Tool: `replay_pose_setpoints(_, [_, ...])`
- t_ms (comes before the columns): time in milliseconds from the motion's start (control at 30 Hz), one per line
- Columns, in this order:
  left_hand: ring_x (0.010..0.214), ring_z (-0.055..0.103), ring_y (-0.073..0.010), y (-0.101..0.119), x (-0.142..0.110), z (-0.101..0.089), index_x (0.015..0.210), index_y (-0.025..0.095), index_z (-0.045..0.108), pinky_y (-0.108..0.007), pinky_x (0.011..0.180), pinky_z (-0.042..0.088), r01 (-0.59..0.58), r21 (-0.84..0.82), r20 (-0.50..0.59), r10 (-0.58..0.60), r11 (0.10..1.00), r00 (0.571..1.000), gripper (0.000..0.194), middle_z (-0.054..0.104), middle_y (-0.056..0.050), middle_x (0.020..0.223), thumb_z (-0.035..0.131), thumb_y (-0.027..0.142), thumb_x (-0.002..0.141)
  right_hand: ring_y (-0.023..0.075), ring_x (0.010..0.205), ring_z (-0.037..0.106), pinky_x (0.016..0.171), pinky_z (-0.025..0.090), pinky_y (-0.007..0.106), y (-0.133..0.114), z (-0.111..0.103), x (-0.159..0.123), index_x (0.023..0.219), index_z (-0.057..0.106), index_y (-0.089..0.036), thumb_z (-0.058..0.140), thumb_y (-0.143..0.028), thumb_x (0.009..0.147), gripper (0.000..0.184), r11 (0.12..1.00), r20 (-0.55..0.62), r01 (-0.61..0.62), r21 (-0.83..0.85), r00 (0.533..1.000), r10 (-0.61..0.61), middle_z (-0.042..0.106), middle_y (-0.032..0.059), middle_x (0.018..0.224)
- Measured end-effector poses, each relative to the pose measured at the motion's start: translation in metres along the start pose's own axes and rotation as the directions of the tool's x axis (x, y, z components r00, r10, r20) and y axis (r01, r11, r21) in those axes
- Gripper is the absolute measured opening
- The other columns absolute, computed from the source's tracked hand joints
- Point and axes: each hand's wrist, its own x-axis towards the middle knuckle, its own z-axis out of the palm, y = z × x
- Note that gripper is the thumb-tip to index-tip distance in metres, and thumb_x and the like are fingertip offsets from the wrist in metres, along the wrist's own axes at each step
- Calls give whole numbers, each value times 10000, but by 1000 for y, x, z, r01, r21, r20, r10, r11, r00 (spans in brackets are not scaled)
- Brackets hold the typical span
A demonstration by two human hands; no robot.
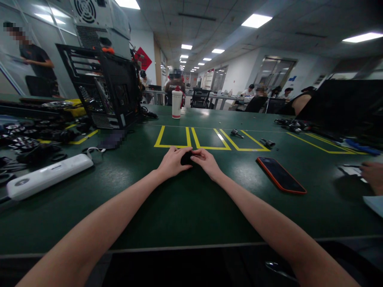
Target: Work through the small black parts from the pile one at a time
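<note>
Both of my hands meet over the green table (179, 215), just in front of the yellow tape outlines. My left hand (172, 162) is curled around a small black part (186, 158), thumb below and fingers above. From the other side, the bent fingers of my right hand (206, 160) pinch at the same part. Its exact kind is too dark and too covered to make out. Beyond the hands, two small dark metal-looking pieces lie near the right tape outline, one a small dark piece (237, 134) and the other a cylindrical piece (268, 142).
An orange-edged phone (281, 175) lies to the right, a white power strip (50, 175) to the left. An open computer case (110, 87) stands back left beside piled parts. A white cup (176, 104) is farther back. Another person's hand (373, 176) shows at the right edge.
</note>
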Motion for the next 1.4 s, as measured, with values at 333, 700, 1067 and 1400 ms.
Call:
replay_pose_setpoints(333, [876,472,-222,-1,-1,-1,1218,249,375,-340,737,379,-13,5,-11,14,1000,1000,594,563,-47,1096,620,356,687,172,1009,541,918,395,370,0,-2,-3,959,527,-207,651,-199,623,358,997,87,-59,55,995,54,566,31,1061])
replay_pose_setpoints(700, [889,483,-221,-2,1,0,1215,235,378,-345,772,373,-35,14,-8,35,999,999,610,559,-46,1121,630,372,677,159,991,538,929,380,355,1,2,2,1012,531,-203,629,-246,661,367,998,-31,-52,22,998,53,583,45,1034])
replay_pose_setpoints(1067, [879,479,-220,-2,2,-1,1215,241,379,-340,765,367,-37,16,-5,38,999,999,601,559,-39,1121,625,367,681,156,983,550,925,394,356,2,1,-3,902,539,-211,631,-240,663,258,997,40,-7,80,999,4,578,16,1006])
replay_pose_setpoints(1400, [870,467,-222,-2,1,-1,1222,242,371,-332,733,373,-26,15,-4,26,1000,1000,616,563,-44,1104,627,374,678,175,992,541,912,398,378,3,-1,-1,1022,534,-214,615,-270,680,355,997,44,-74,2,996,74,568,38,1061])
